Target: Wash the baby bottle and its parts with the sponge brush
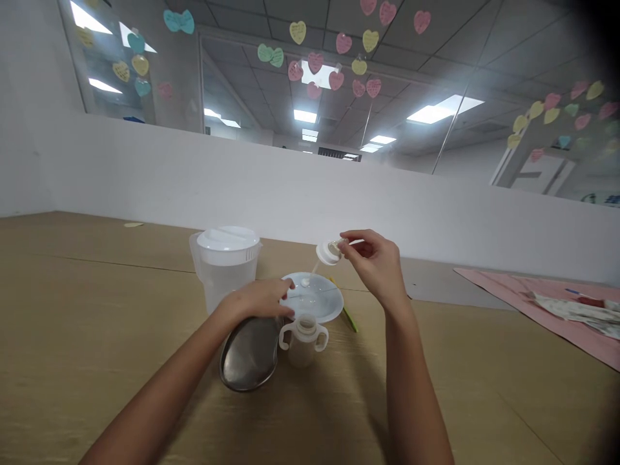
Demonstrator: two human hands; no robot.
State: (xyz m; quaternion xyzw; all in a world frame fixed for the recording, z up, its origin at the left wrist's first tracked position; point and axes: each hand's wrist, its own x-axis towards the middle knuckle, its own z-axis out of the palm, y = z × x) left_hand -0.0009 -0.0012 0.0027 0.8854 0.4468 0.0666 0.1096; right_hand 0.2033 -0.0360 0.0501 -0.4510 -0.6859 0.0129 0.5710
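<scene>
My right hand (375, 258) is raised over the far right side of the white bowl (327, 302). Thumb and fingers pinch the white bottle top (328, 253), tilted, with a thin straw (316, 266) hanging from it toward the bowl. A small white piece (305, 282) shows at the straw's lower end. At the bowl's left rim is my left hand (264, 298), fingers and thumb apart; whether it grips the rim is unclear. In front of the bowl stands a lidless baby bottle (303, 349) with two handles. A curved metal tray (249, 355) lies partly under my left hand.
Behind my left hand stands a lidded plastic pitcher (227, 265). A green pencil-like stick (349, 320) lies right of the bowl. A pink cloth (494, 294) with several items covers the table's right side. A white wall (290, 187) with windows above borders the table (121, 310).
</scene>
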